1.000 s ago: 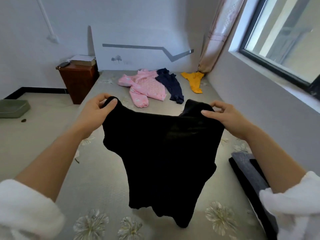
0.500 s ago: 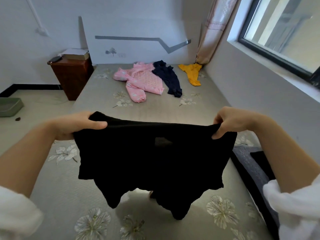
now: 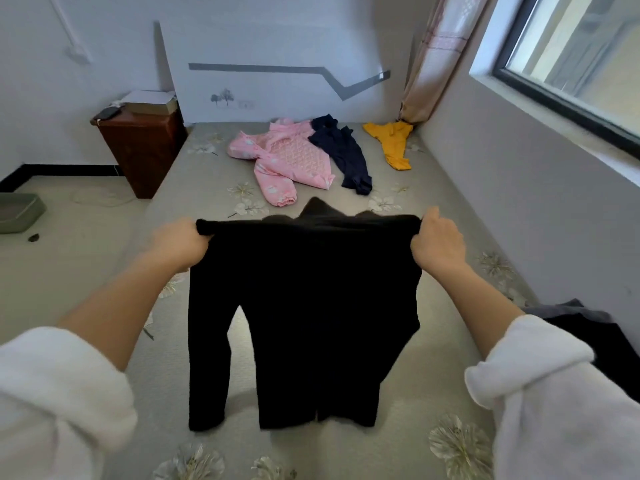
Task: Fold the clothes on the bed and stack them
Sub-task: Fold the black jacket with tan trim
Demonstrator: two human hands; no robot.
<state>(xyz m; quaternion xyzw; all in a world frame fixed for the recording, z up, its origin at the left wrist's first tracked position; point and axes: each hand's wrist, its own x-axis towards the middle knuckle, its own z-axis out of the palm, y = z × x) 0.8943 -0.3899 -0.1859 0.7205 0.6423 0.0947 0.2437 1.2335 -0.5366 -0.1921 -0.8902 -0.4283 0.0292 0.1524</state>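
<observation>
Black garment (image 3: 304, 306) in grip of left hand (image 3: 180, 242) and right hand (image 3: 438, 244), above floral bed (image 3: 433, 362) beside window (image 3: 575, 46)

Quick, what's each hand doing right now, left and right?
Left hand: closed, gripping one top corner of the black garment.
Right hand: closed, gripping the other top corner.

The black garment (image 3: 304, 306) hangs stretched flat between my left hand (image 3: 180, 244) and right hand (image 3: 438, 245) over the bed (image 3: 207, 174), while a pink jacket (image 3: 294, 157), a navy garment (image 3: 346, 154) and a yellow garment (image 3: 393, 142) lie unfolded at its far end.
</observation>
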